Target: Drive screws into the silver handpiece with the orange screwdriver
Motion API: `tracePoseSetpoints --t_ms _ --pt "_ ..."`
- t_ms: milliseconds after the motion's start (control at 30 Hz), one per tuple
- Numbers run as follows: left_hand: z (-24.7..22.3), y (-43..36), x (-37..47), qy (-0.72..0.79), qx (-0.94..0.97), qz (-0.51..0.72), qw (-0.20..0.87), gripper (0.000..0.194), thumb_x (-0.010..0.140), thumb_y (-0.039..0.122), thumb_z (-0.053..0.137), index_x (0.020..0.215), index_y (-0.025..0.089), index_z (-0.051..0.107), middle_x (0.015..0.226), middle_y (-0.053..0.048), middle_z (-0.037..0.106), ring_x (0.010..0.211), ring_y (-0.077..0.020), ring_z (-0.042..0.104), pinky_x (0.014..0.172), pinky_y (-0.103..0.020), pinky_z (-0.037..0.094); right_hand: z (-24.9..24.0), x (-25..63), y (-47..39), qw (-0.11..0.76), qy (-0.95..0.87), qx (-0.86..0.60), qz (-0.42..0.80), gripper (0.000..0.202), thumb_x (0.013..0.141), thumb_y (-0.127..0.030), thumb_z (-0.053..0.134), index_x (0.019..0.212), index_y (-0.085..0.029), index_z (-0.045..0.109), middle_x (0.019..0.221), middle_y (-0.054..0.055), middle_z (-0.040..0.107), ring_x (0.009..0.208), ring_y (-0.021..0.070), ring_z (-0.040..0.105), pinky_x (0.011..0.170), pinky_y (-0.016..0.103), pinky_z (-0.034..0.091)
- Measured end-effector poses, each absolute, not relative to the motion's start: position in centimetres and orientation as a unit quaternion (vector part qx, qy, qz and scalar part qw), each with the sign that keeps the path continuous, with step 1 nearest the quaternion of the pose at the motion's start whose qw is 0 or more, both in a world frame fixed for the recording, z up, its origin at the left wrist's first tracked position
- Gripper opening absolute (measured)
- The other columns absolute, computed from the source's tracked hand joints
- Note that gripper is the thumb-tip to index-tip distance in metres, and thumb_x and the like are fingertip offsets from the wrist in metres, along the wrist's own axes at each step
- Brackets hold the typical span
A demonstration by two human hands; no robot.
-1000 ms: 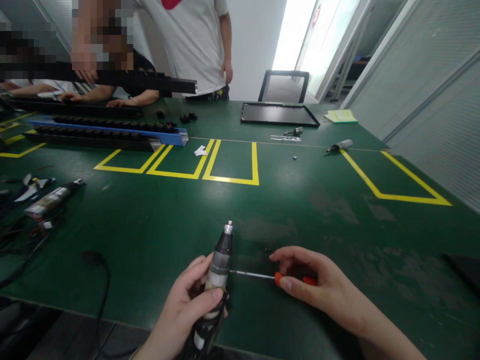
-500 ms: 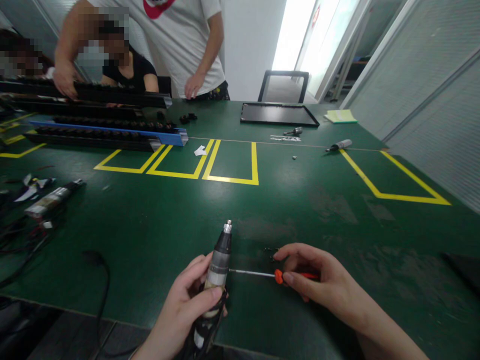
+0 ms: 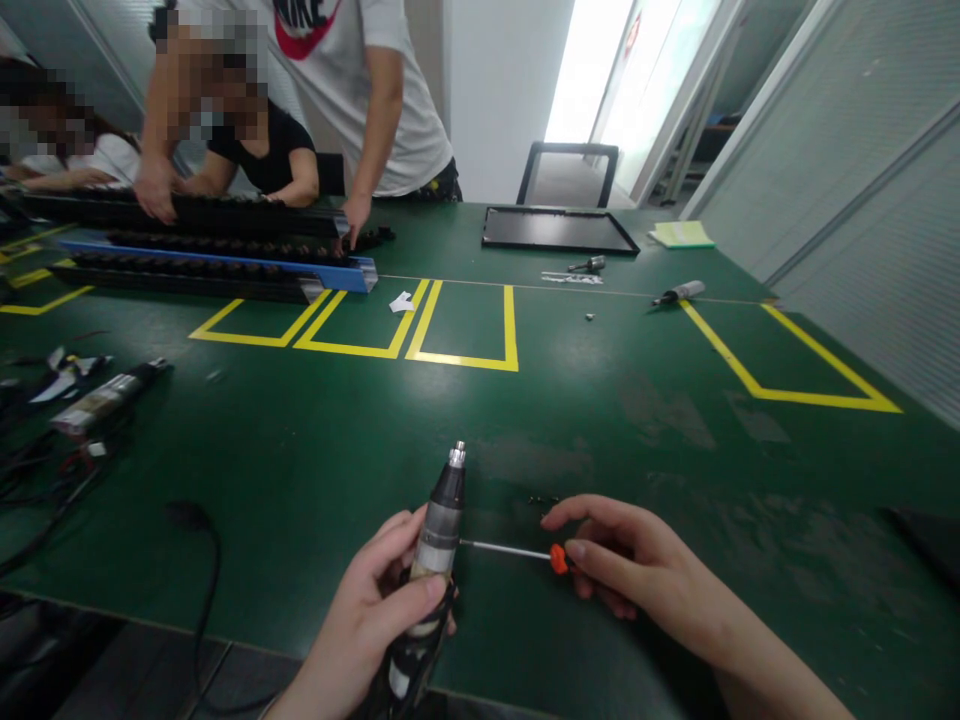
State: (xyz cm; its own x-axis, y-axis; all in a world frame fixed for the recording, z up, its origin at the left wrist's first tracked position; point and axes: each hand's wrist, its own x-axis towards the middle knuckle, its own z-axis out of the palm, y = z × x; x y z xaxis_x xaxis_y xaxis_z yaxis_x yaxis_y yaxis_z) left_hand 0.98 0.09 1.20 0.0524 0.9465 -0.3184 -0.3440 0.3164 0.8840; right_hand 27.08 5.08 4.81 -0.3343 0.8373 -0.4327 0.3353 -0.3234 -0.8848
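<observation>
My left hand (image 3: pixel 390 600) is wrapped round an electric screwdriver (image 3: pixel 442 535), whose metal nose points up and away from me. In my right hand (image 3: pixel 622 555) is a screwdriver (image 3: pixel 510 551) with a red-orange handle, mostly hidden by the fingers. Its thin shaft points left, and the tip meets the side of the electric screwdriver's body. Small dark screws (image 3: pixel 541 499) lie on the green table (image 3: pixel 337 430) just beyond my right fingertips.
Another electric tool (image 3: pixel 109 400) lies at the left among cables. A loose black cable (image 3: pixel 214 580) hangs over the near edge. Long black and blue rails (image 3: pixel 337 272) lie at the far left, where a person in a white shirt (image 3: pixel 397 130) leans over. A flat black panel (image 3: pixel 559 230) lies at the back.
My right fingers have shifted round the screwdriver's handle, now covering more of it. The standing person has lowered the top black rail and moved a hand to its right end.
</observation>
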Motion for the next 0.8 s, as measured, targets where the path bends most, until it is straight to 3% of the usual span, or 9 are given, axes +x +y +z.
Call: tracePoseSetpoints --t_ms 167,400,500,600,700,800 --pt "1.14 0.05 1.03 0.479 0.310 0.498 0.653 0.045 0.073 0.033 0.089 0.116 0.024 0.080 0.087 -0.002 0.063 0.065 -0.0160 0.065 0.055 -0.025 0.058 5.06 27.17 5.21 0.253 -0.610 -0.519 0.542 0.029 0.081 -0.035 0.073 0.104 -0.016 0.071 0.072 0.000 0.065 0.063 0.0142 0.056 0.058 0.026 0.044" --pt "1.12 0.06 0.96 0.487 0.312 0.488 0.654 0.046 0.072 0.034 0.088 0.116 0.024 0.080 0.085 -0.001 0.062 0.064 -0.0153 0.063 0.055 -0.024 0.058 5.44 27.17 4.99 0.245 -0.628 -0.516 0.529 0.032 0.078 -0.033 0.073 0.105 -0.017 0.073 0.079 0.000 0.064 0.072 0.0170 0.061 0.069 0.030 0.048" --pt "1.15 0.09 0.92 0.483 0.320 0.485 0.656 0.047 0.073 0.034 0.088 0.118 0.024 0.080 0.084 -0.002 0.062 0.065 -0.0157 0.063 0.055 -0.025 0.058 5.17 27.19 4.87 0.235 -0.588 -0.513 0.580 0.037 0.083 -0.042 0.069 0.111 -0.018 0.070 0.084 0.003 0.068 0.071 0.0168 0.062 0.061 0.027 0.047" --pt "1.26 0.10 0.98 0.483 0.316 0.489 0.654 0.047 0.072 0.034 0.088 0.118 0.023 0.080 0.085 -0.002 0.062 0.065 -0.0160 0.063 0.056 -0.026 0.058 4.77 27.07 4.91 0.199 -0.526 -0.532 0.633 0.042 0.089 -0.049 0.059 0.115 -0.017 0.066 0.075 0.002 0.068 0.058 0.0142 0.058 0.049 0.023 0.040" --pt "1.38 0.10 1.06 0.484 0.314 0.491 0.653 0.047 0.072 0.035 0.089 0.116 0.022 0.080 0.084 -0.001 0.061 0.065 -0.0159 0.062 0.055 -0.025 0.057 4.69 26.89 5.08 0.178 -0.540 -0.544 0.617 0.043 0.087 -0.048 0.063 0.114 -0.014 0.066 0.066 -0.001 0.063 0.051 0.0113 0.051 0.047 0.022 0.038" --pt "1.43 0.12 1.07 0.487 0.314 0.488 0.653 0.046 0.072 0.035 0.089 0.115 0.023 0.081 0.083 -0.001 0.060 0.064 -0.0154 0.063 0.055 -0.024 0.056 4.88 26.86 5.20 0.207 -0.579 -0.534 0.580 0.041 0.082 -0.042 0.069 0.112 -0.014 0.070 0.070 -0.001 0.062 0.057 0.0122 0.052 0.052 0.024 0.042"
